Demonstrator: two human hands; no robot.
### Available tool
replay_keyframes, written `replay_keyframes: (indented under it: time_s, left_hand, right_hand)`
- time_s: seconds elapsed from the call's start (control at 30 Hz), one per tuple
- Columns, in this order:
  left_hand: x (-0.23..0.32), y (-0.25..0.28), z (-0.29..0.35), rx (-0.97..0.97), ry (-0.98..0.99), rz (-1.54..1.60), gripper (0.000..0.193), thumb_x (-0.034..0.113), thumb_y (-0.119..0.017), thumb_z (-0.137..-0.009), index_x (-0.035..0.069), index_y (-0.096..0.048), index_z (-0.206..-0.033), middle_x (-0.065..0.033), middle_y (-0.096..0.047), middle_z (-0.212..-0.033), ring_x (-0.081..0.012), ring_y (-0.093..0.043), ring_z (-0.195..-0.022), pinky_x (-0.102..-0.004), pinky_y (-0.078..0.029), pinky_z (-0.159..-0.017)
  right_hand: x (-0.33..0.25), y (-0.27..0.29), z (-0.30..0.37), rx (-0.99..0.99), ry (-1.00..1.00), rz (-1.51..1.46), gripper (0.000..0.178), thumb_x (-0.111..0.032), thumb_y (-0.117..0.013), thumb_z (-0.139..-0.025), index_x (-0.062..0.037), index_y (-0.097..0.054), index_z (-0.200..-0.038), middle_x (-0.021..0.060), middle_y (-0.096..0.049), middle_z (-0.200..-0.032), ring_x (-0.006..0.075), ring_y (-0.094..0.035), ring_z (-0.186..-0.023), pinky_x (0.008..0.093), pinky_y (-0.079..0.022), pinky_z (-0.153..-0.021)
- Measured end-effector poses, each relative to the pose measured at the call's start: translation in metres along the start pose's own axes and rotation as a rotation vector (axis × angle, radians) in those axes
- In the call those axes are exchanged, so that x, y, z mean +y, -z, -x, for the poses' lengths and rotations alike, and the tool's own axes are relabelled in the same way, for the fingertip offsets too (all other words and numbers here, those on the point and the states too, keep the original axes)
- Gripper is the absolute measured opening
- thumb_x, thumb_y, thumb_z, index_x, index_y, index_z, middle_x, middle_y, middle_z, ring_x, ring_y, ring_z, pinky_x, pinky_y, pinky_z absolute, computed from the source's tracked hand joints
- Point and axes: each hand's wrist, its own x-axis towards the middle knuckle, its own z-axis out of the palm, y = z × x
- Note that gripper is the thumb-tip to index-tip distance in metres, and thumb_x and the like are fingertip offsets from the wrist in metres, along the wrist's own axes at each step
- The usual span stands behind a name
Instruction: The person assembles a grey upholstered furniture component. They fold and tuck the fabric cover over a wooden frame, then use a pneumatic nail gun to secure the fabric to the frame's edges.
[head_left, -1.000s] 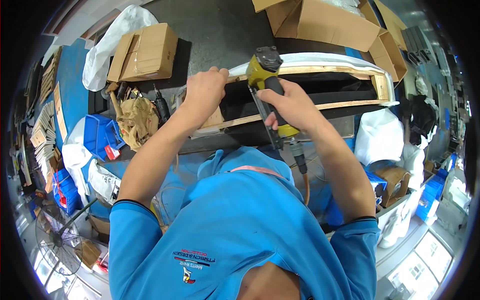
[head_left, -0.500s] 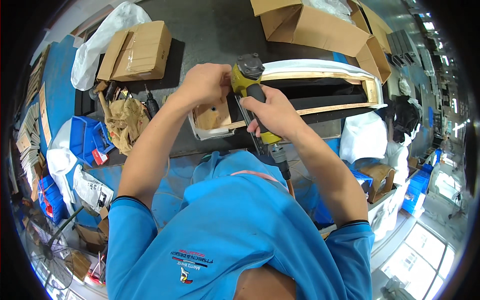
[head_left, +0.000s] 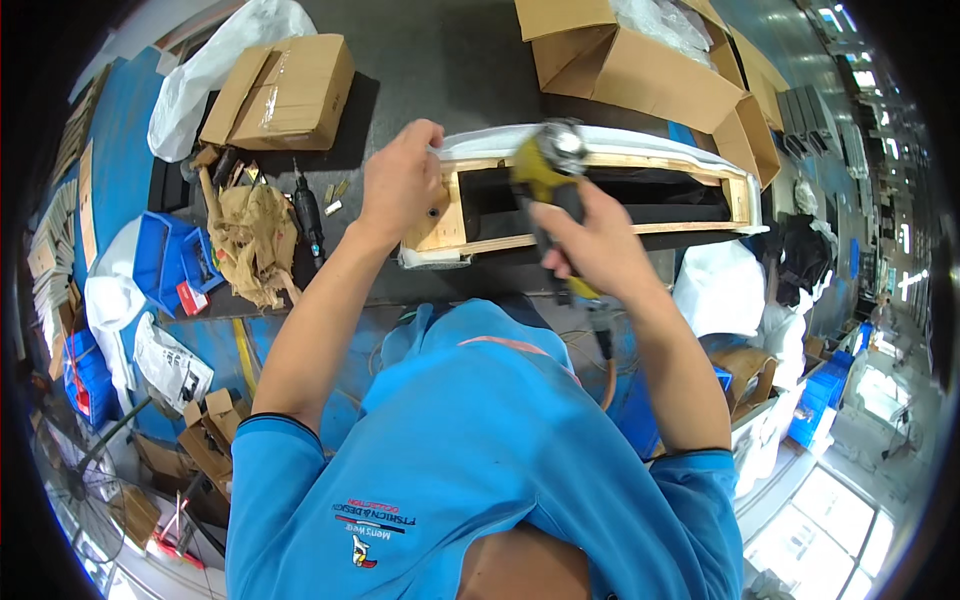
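Observation:
A pale wooden frame (head_left: pixel 592 240) with white fabric (head_left: pixel 640 138) along its far edge lies on the dark bench. Black material shows in its long opening. My right hand (head_left: pixel 598 235) is wrapped round the grip of a yellow and black staple gun (head_left: pixel 547 187), held over the frame's middle and blurred by motion. An air hose (head_left: pixel 610 380) hangs from its lower end. My left hand (head_left: pixel 402 185) is closed at the frame's left end, by the fabric-covered far corner. Its fingertips are partly hidden, so what they pinch cannot be made out.
A closed cardboard box (head_left: pixel 290 95) stands far left, an open carton (head_left: pixel 640 80) far right. Crumpled brown paper (head_left: pixel 255 235) and a black power screwdriver (head_left: pixel 307 212) lie left of the frame. Blue bins (head_left: pixel 170 265) sit at the left; a white bag (head_left: pixel 722 280) is at the right.
The staple gun in my right hand has moved right, away from my left hand. My left hand stays at the frame's left end, slightly shifted. The view has shifted a little.

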Motion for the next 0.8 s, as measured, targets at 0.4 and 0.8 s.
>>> replay_keyframes:
  time_s: [0.4,0.8]
  left_hand:
    - [0.106,-0.035,-0.008,-1.121,-0.129,-0.671,0.097,0.080,-0.062,-0.082,-0.007,-0.062,-0.125,-0.0194,-0.073,-0.078,-0.0343,-0.074,-0.085,-0.0461,-0.038,-0.113]
    - [0.132,-0.056,-0.026,-1.296,0.156,-0.936,0.096,0.069,-0.084,-0.067,-0.003,-0.062,-0.127,-0.0213,-0.075,-0.096,-0.0362,-0.074,-0.096,-0.0494,-0.048,-0.105]
  right_hand:
    - [0.145,0.152,0.078,0.455,-0.026,-0.308,0.033,-0.014,-0.068,-0.099,0.0031,-0.057,-0.125,0.0071,-0.066,-0.085,0.0129,-0.063,-0.056,0.0266,-0.052,-0.049]
    - [0.267,0.304,0.111,0.510,0.068,-0.470,0.022,-0.013,-0.068,-0.097,0.0056,-0.063,-0.108,0.0088,-0.066,-0.069,0.0151,-0.063,-0.055,0.0276,-0.051,-0.052]
